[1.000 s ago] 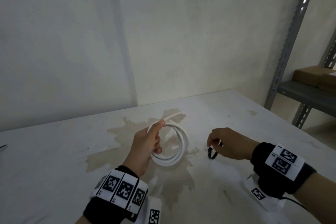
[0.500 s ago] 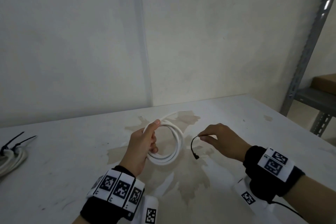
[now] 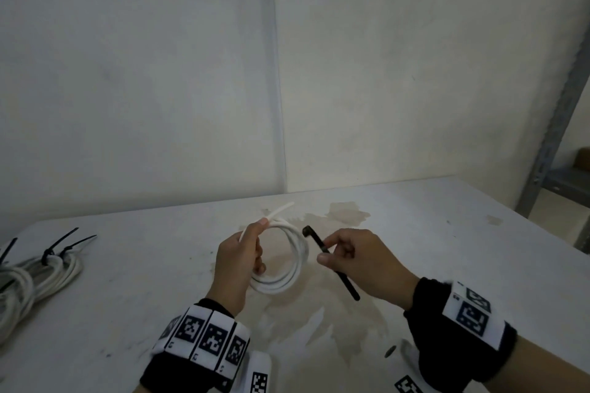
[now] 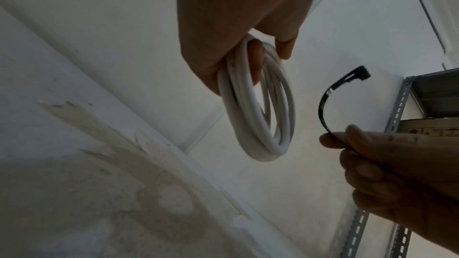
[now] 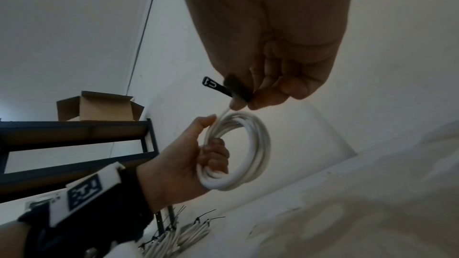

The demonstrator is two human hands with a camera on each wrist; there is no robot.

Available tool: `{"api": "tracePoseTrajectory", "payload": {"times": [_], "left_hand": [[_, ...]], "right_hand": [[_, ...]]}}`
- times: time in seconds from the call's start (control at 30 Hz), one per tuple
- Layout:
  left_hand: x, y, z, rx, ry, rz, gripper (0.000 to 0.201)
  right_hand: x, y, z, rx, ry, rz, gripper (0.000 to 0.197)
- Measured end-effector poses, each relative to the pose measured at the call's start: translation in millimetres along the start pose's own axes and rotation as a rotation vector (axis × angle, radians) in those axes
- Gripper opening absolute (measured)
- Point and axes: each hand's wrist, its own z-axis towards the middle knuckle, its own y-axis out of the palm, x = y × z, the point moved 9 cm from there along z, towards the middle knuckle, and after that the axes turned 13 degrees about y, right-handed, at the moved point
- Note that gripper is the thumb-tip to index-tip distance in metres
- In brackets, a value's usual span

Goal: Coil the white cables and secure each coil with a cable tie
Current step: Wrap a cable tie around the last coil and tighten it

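Above a stained white table (image 3: 134,290), a person holds both hands up side by side, close together but not touching. Their left hand (image 3: 238,260) grips one side of a coil of white cable (image 3: 289,260), thumb pointing up along the loops and fingers curled through the middle; the coil hangs upright in the air, clear of the tabletop, with a short loose end sticking out past the thumb toward the wall. Their right hand (image 3: 360,260) pinches a black cable tie (image 3: 332,262) between thumb and forefinger, the other fingers curled in. The tie's square head points up and toward the coil, just beside its right edge, and its tail slants down toward the person. Both wrists wear black bands with white tags printed in black square marker patterns; no words can be read on them. At the far left of the table lies a pile of coiled white cables (image 3: 28,277) already bound with black ties whose tails stick up. A grey metal shelf (image 3: 555,124) stands at the right, and the right wrist view shows an open cardboard box (image 5: 95,108) on a dark rack. Compared with half a second earlier, the coil has been lifted higher, and the right hand has brought the tie from farther right up next to the coil, head now raised rather than drooping.
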Motion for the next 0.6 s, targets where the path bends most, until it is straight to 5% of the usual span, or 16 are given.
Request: {"api": "tracePoseTrajectory", "payload": {"times": [0.17, 0.37, 0.6], "left_hand": [[-0.1, -5.7, -0.8, 0.036, 0.033, 0.024, 0.037], [5.9, -4.5, -3.1, 0.055, 0.091, 0.028, 0.04], [14.6, 3.2, -10.6, 0.025, 0.166, 0.043, 0.041]], "right_hand": [[-2.8, 22.2, -2.2, -0.038, 0.073, 0.082, 0.024], [-1.5, 40.2, 0.8, -0.094, 0.2, 0.326, 0.012], [-18.3, 32.9, 7.4, -0.003, 0.19, 0.591, 0.026]]}}
